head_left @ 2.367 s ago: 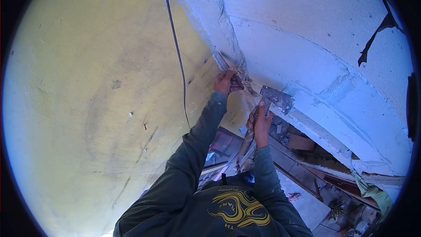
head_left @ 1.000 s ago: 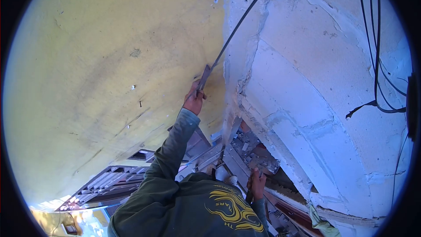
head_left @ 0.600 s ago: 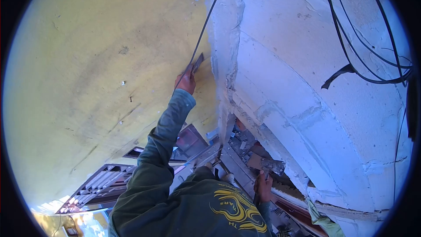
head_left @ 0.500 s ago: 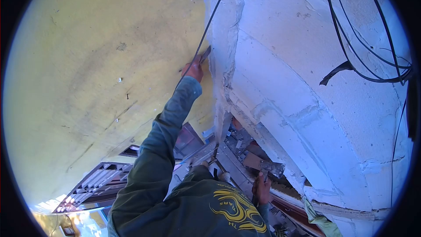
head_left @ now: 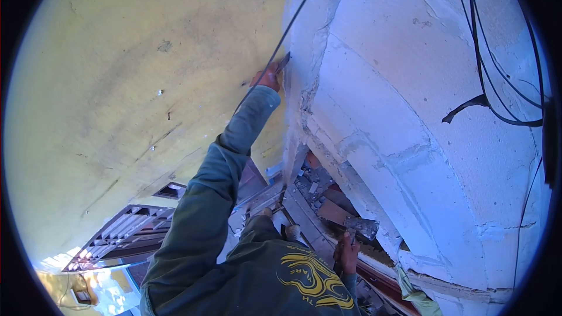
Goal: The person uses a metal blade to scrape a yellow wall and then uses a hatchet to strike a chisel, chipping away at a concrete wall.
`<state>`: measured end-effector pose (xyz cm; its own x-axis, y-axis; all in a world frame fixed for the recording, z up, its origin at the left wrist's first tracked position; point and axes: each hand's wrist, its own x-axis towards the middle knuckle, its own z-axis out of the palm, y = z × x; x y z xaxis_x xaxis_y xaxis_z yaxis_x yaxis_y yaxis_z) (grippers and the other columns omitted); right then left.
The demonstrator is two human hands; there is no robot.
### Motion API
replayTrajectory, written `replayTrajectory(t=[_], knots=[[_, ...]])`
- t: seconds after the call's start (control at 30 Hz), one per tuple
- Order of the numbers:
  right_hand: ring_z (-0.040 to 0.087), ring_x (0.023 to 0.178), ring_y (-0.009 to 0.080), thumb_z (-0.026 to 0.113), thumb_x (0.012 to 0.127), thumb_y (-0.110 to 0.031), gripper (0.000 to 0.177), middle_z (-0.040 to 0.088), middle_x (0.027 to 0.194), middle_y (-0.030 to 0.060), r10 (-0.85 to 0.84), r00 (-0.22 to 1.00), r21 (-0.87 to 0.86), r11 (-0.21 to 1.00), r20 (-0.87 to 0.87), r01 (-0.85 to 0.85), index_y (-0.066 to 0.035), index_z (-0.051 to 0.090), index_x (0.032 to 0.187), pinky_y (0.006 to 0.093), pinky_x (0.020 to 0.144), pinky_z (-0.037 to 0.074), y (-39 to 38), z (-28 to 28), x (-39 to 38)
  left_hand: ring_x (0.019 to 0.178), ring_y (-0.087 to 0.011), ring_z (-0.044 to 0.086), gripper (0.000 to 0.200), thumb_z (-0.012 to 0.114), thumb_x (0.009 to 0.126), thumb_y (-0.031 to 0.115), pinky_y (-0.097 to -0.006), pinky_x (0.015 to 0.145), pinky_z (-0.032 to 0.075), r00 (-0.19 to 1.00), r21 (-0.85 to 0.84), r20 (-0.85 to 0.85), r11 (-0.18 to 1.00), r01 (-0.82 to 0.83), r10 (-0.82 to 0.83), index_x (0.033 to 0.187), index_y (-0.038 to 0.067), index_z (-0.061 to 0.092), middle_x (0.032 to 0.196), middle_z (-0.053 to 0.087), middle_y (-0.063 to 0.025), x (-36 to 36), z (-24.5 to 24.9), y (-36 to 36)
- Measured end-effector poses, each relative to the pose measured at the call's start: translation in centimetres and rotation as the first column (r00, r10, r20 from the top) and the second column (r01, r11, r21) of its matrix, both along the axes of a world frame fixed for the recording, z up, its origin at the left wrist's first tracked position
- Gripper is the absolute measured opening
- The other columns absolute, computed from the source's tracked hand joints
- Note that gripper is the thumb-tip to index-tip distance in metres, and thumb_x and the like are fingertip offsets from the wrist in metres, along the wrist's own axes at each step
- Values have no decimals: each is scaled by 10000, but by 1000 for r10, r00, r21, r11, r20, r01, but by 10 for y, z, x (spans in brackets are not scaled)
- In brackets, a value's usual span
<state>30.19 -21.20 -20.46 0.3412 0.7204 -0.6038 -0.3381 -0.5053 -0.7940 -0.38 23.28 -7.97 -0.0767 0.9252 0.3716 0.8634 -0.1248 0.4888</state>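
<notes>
My left hand (head_left: 266, 78) is raised on the stretched-out arm, closed on a thin dark-bladed tool (head_left: 283, 61). The blade's tip meets the corner between the yellow wall (head_left: 193, 52) and the whitish plastered wall (head_left: 380, 93). A black cable passes in front of this hand. Low at the right of my body, my right hand (head_left: 348, 254) is closed on the handle of a trowel (head_left: 363, 227). Its flat, grey-smeared blade points up and to the right, held over the gap with rubble.
Black cables (head_left: 477, 52) hang at the upper right. Rubble (head_left: 316, 187) lies in the gap below the whitish wall. A window grille (head_left: 126, 231) is at the lower left. Greenish cloth (head_left: 417, 295) hangs at the lower right, and nails stick out of the yellow wall.
My left hand and its tool have moved slightly up along the corner. The view has shifted a little. My right hand still holds the trowel in nearly the same place.
</notes>
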Motion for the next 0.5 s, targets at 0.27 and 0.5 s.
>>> replayTrajectory(t=[0.27,0.5], knots=[[433,357,117,519,954,-402,410,458,509,16,144,986,19,989,82,-146,-89,492,691,253,337,342,17,9,-5,859,-425,639,363,576,836,107,-505,772,518,998,14,47,999,41,-42,1194,169,573,919,659,-228,-35,5,-32],[438,358,122,515,955,-390,403,462,511,15,254,963,40,965,86,-258,-75,503,704,259,341,347,33,24,-10,922,-431,624,362,537,853,95,-479,802,513,998,135,50,990,-49,43,1205,172,577,959,655,-230,-17,-28,-5]])
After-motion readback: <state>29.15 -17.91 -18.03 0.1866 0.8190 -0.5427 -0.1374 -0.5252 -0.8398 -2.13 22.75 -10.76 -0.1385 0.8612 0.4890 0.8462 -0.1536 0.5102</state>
